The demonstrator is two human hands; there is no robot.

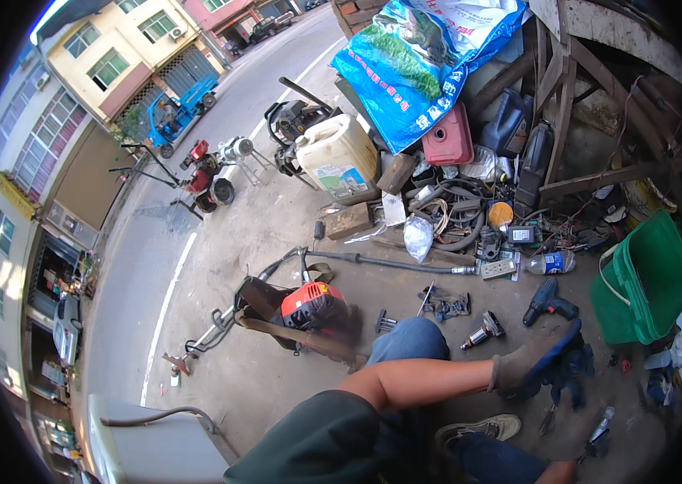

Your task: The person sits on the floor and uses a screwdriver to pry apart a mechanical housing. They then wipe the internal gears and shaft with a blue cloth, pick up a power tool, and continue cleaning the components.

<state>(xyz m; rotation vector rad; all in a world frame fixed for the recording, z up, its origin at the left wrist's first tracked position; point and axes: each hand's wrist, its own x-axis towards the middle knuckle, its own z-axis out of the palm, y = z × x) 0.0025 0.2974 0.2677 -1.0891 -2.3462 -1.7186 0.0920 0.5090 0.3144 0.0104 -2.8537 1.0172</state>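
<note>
Drill (546, 300), just one, lies near both hands (536, 356), whose grip I cannot tell.

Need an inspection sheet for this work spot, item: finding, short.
Surface: grey ground, marked with darker patches.
Work items: drill and metal tool part lie near the left hand.
Clutter: mixed heap with plastic bottle; blue sack above; green bucket at right.
Hands: left gloved, grip unclear; right forearm at lower edge, its hand unclear.
Cables: black hose looped in the heap.
Surroundings: road, buildings, blue three-wheeler.
</note>
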